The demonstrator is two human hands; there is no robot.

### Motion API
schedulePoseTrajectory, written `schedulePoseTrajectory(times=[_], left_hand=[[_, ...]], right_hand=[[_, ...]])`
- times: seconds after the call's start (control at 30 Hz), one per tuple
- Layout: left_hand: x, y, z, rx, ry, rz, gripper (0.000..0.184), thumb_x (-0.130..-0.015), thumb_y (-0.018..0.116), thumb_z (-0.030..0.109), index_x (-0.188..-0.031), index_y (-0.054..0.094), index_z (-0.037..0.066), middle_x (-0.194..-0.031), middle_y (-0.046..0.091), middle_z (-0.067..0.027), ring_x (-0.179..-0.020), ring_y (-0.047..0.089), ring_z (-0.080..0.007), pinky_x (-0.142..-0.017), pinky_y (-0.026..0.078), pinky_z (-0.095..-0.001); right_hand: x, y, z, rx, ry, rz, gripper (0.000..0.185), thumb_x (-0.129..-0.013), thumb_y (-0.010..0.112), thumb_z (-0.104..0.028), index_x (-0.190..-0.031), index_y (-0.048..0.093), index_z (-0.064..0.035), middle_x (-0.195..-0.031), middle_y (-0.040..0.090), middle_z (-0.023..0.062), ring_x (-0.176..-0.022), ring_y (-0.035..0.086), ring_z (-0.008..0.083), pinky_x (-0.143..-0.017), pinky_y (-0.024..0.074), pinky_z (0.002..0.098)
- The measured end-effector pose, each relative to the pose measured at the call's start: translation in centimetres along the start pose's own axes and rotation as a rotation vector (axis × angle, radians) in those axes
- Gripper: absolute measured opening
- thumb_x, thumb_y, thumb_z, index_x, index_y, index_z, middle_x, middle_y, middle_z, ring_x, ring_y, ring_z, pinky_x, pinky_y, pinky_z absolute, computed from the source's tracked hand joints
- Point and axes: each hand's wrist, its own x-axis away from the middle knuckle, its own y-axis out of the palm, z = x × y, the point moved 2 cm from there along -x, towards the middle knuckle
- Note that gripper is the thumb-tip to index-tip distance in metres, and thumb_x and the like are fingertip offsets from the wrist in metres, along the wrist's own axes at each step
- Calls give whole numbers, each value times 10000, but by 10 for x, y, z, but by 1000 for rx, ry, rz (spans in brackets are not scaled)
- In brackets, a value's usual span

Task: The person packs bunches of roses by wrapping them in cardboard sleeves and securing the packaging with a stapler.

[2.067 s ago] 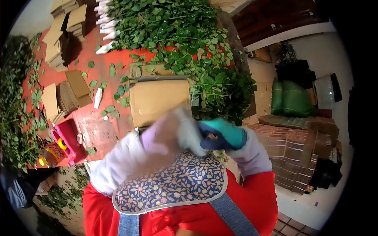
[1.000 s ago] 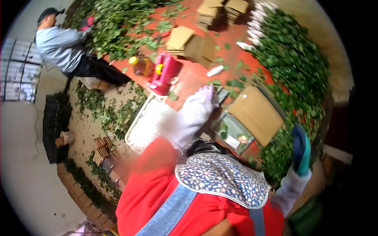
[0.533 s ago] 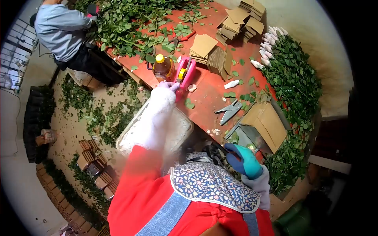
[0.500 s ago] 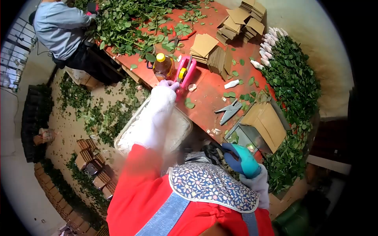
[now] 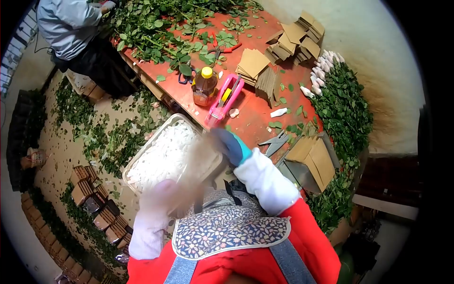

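A thin, pale glove covers my left hand (image 5: 163, 189), which is low in front of my apron and smeared by motion, so its fingers are unclear. My right hand (image 5: 231, 146), in a blue and teal glove, is beside the table edge with its fingers curled round part of a brownish blurred thing (image 5: 198, 158). That thing stretches down toward my left hand; its kind cannot be made out. Behind it a tub (image 5: 135, 165) holds many small white pieces. A pink tape dispenser (image 5: 224, 100) with yellow tape stands just beyond my right hand.
On the red table (image 5: 250, 125) are a bottle (image 5: 205, 87), a grey stapler (image 5: 274, 143), cardboard stacks (image 5: 253, 64), a metal holder with cardboard (image 5: 312, 158) and leafy stems (image 5: 340, 104) with white-wrapped heads. Another person (image 5: 71, 33) stands at far left.
My left hand has drawn back from the tape dispenser toward my body. My right hand has moved left from beside the metal holder to the tub. The brownish blur now shows between them.
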Motion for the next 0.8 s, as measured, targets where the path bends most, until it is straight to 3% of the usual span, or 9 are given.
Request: schedulePoseTrajectory(times=[0.1, 0.27, 0.3, 0.4, 0.5, 0.53, 0.6, 0.7, 0.8], left_hand=[[-17, -12, -41, 94, 32, -22, 174, -892, 639, 258, -875, 655, 86, -816, 657, 11, -599, 451, -51, -538, 367, -220], [-38, 7, -60, 158, -187, -8, 172, -889, 648, 274, -879, 694, 109, -688, 554, 35, -557, 442, -68, -459, 318, -250], [-59, 6, -93, -101, -102, -22, 164, -883, 655, 269, -877, 697, 110, -676, 553, 34, -531, 426, -75, -454, 310, -251], [-39, 21, -55, -67, -341, 44, 148, -876, 659, 236, -858, 709, 98, -653, 589, 15, -507, 432, -100, -466, 337, -271], [-88, 19, -176, -35, -73, -161, 189, -884, 659, 223, -898, 701, 39, -748, 655, -11, -660, 551, -115, -613, 436, -257], [-107, 27, -190, 25, -4, -268, 205, -886, 661, 220, -910, 695, 19, -774, 669, -19, -715, 578, -117, -671, 458, -253], [-104, 75, -140, -44, 34, -407, 221, -896, 652, 215, -921, 684, -2, -797, 674, -32, -741, 594, -114, -713, 475, -264], [-100, 177, -69, -254, 67, -634, 221, -901, 645, 221, -917, 683, 4, -827, 678, -39, -744, 594, -120, -717, 477, -275], [-40, 314, 48, -338, 403, -968, 232, -918, 618, 233, -926, 681, 10, -819, 664, -21, -729, 585, -124, -692, 473, -267]], right_hand=[[-63, 1, 42, -498, 117, -16, 420, -962, 507, -358, -1228, 555, -36, -1218, 610, 87, -1102, 590, 232, -927, 461, 351], [-105, 4, 86, -676, 269, 107, 374, -961, 492, -337, -1167, 583, -39, -1162, 639, 106, -1025, 623, 252, -836, 494, 384], [-103, 5, 92, -662, 269, 79, 368, -963, 482, -317, -1172, 581, -31, -1159, 639, 110, -1024, 626, 249, -838, 497, 377], [-65, 9, 74, -635, 142, -120, 353, -969, 455, -258, -1187, 574, -8, -1150, 640, 120, -1018, 633, 238, -845, 506, 357], [2, -12, 54, -559, -87, -262, 342, -975, 427, -199, -1202, 567, 15, -1140, 640, 130, -1013, 641, 227, -852, 515, 338], [-13, -36, 102, -257, -63, -183, 343, -982, 415, -186, -1192, 580, 29, -1135, 648, 135, -1013, 642, 221, -877, 508, 339], [58, -68, 69, -14, -343, 4, 338, -985, 411, -173, -1179, 592, 36, -1108, 659, 122, -997, 646, 217, -891, 504, 340], [202, -95, -44, -43, -431, 547, 330, -972, 451, -212, -1152, 625, 4, -1072, 668, 99, -1017, 629, 196, -928, 475, 337], [308, -233, -53, 211, -326, 807, 303, -939, 460, -147, -1153, 618, -1, -1094, 661, 131, -977, 638, 204, -866, 506, 330]])
